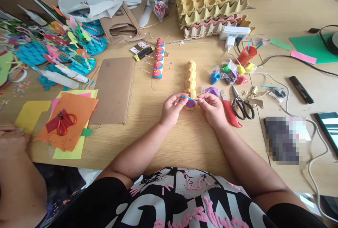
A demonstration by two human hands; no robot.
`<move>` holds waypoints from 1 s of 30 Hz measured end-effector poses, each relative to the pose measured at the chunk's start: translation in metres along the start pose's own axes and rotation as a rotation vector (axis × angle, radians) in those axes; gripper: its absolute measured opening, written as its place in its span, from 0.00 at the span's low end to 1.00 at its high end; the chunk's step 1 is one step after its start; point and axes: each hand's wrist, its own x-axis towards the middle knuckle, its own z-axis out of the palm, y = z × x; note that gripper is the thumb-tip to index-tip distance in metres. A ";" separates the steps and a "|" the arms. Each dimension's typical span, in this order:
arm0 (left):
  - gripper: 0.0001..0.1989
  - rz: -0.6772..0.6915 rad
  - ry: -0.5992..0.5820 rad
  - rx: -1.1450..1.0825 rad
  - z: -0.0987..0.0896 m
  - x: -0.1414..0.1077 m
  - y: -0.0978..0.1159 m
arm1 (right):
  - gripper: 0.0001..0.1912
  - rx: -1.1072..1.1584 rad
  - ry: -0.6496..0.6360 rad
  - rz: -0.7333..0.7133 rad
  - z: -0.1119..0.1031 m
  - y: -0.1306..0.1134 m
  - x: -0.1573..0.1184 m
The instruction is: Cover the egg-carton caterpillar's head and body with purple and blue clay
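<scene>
Both hands meet over the near end of a yellow egg-carton strip (190, 76) lying lengthwise on the table. My left hand (172, 109) pinches a thin blue stick (188, 97) between thumb and fingers. At the stick's right end, my right hand (212, 109) is also closed in a pinch. Just below the stick, purple clay (190, 103) covers part of the strip's nearest bump. A larger lump of purple clay (212, 91) on clear wrapping sits behind my right hand. The fingertips hide some of the stick's ends.
Right of my hands lie a red utility knife (230, 112), black scissors (243, 104) and bagged coloured clay (232, 73). A painted carton strip with pins (158, 59) stands left, beyond cardboard (113, 90). Egg trays (211, 2) are stacked behind. Another person's arm (16, 164) rests at far left.
</scene>
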 end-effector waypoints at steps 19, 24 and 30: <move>0.19 0.016 0.033 -0.028 -0.004 0.001 -0.002 | 0.22 0.104 -0.040 0.058 0.000 -0.002 0.002; 0.17 0.027 0.068 -0.010 -0.004 0.001 -0.003 | 0.21 0.068 -0.005 0.031 -0.001 0.000 0.001; 0.20 0.013 0.088 -0.009 -0.002 0.001 -0.002 | 0.20 0.086 0.015 0.033 0.000 0.000 0.000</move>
